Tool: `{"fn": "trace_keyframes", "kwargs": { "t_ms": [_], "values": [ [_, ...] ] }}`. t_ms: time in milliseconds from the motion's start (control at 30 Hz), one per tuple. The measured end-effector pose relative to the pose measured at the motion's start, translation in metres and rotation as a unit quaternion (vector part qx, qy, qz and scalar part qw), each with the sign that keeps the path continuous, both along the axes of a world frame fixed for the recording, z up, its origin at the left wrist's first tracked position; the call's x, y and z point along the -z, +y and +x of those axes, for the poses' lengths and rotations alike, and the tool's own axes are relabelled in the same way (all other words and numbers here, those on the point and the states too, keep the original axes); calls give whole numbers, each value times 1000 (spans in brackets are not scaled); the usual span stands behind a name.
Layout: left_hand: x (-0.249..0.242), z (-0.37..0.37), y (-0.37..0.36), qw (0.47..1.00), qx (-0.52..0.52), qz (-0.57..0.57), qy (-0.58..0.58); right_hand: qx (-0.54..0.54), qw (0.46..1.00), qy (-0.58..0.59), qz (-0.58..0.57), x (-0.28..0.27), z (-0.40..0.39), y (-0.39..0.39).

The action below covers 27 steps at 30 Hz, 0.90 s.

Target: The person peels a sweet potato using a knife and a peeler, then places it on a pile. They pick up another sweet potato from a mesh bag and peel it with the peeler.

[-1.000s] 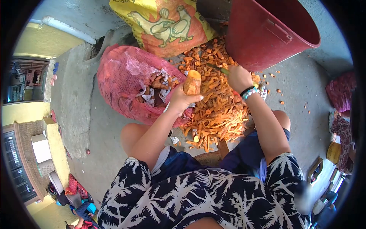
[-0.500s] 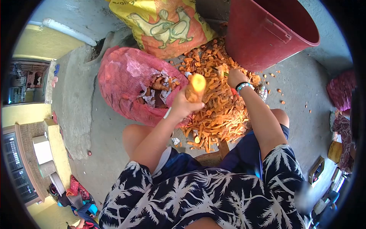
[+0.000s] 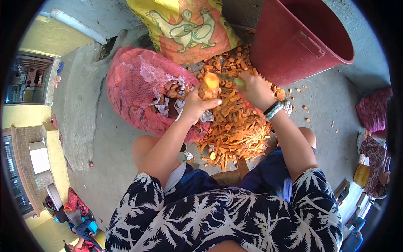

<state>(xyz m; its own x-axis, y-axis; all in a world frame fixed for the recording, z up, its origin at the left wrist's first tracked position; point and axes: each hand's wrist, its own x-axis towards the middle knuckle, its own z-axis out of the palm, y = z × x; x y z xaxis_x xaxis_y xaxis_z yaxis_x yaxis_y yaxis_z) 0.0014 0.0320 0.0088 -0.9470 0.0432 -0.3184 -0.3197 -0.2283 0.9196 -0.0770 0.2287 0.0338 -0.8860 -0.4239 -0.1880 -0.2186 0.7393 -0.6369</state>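
Note:
My left hand is wrapped round a thick carrot, held upright with its bright orange cut end facing up. In my right hand is a knife with a green handle. Its blade points left and reaches close to the carrot's top. Below both hands spreads a heap of orange peelings and cut-off ends. Left of my left hand, a pink mesh bag lies open, showing brownish roots among scraps of paper.
A large red bin stands at the back right, beside a yellow and orange sack printed with birds. Small orange pieces lie scattered on the concrete floor. Another purple-pink mesh bag sits at the far right. People are visible at the lower left.
My right hand has turned and shifted slightly down, bringing the knife blade leftward to the carrot's top. My left hand has moved a little left with the carrot, which now stands more upright.

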Motion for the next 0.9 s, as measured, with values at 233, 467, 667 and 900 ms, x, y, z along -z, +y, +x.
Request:
{"fn": "trace_keyframes", "kwargs": {
  "t_ms": [233,467,667,900],
  "values": [
    [-1,-6,-2,985,-106,108,-80,25,994,85,-69,-1,-3,-5],
    [6,-15,-12,976,-169,127,-54,-12,987,144,-71,7,-6,-9],
    [24,-19,-22,989,-135,50,-31,-20,992,110,-65,9,-12,-13],
    [0,-19,-19,990,-95,92,39,-24,991,115,-68,15,-19,-17]
  ]
}}
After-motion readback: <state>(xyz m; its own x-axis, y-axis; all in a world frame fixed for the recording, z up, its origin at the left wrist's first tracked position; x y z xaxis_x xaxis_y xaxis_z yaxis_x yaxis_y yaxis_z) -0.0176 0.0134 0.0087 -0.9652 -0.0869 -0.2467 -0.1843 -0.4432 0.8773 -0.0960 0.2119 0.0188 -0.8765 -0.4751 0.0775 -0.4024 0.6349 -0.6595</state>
